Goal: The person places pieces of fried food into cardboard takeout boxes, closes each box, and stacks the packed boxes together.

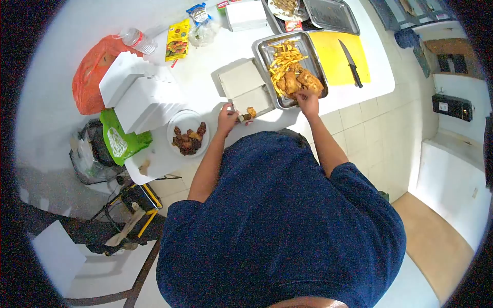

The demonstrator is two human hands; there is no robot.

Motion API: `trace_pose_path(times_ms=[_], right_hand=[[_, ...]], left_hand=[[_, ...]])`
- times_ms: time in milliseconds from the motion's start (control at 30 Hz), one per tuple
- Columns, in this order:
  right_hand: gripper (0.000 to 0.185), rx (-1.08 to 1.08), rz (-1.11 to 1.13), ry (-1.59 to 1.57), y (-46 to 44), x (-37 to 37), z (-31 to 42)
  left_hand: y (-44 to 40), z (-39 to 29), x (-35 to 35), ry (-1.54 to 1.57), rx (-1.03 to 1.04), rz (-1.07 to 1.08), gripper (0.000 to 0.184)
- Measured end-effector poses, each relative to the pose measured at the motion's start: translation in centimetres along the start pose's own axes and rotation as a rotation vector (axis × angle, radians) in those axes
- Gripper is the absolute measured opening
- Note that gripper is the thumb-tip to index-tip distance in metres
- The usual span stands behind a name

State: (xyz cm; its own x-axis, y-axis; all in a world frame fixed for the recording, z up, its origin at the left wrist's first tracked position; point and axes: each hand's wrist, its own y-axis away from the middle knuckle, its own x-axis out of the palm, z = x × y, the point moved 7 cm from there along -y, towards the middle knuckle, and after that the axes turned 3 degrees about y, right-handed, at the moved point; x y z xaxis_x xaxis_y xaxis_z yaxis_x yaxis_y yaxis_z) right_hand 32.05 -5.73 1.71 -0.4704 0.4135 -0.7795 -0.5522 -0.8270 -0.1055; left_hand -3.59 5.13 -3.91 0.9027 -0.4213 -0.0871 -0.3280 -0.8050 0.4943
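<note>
An open takeaway box stands at the table's front edge, its lid folded back and a few small food pieces near its front. My left hand grips the box's left side. In a metal tray to the right lie French fries and several pieces of fried chicken. My right hand reaches over the tray's front rim, its fingers closed at the chicken's near edge; the fingertips are partly hidden. Left of the box, a white plate carries dark glazed chicken pieces.
A knife lies on a yellow cutting board at right. White boxes, a green bag, an orange bag and a plastic bottle occupy the left. Behind are a yellow packet and another metal tray.
</note>
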Motion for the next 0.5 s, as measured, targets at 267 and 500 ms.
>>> trace_pose_path(times_ms=[267, 500], right_hand=[[0.020, 0.214, -0.055, -0.053, 0.7, -3.1, -2.0], [0.022, 0.098, -0.083, 0.183, 0.5, -2.9, -0.8]], left_hand=[[0.1, 0.0, 0.2, -0.028, 0.008, -0.016, 0.042], [0.0, -0.2, 0.4, -0.092, 0.052, -0.030, 0.042]])
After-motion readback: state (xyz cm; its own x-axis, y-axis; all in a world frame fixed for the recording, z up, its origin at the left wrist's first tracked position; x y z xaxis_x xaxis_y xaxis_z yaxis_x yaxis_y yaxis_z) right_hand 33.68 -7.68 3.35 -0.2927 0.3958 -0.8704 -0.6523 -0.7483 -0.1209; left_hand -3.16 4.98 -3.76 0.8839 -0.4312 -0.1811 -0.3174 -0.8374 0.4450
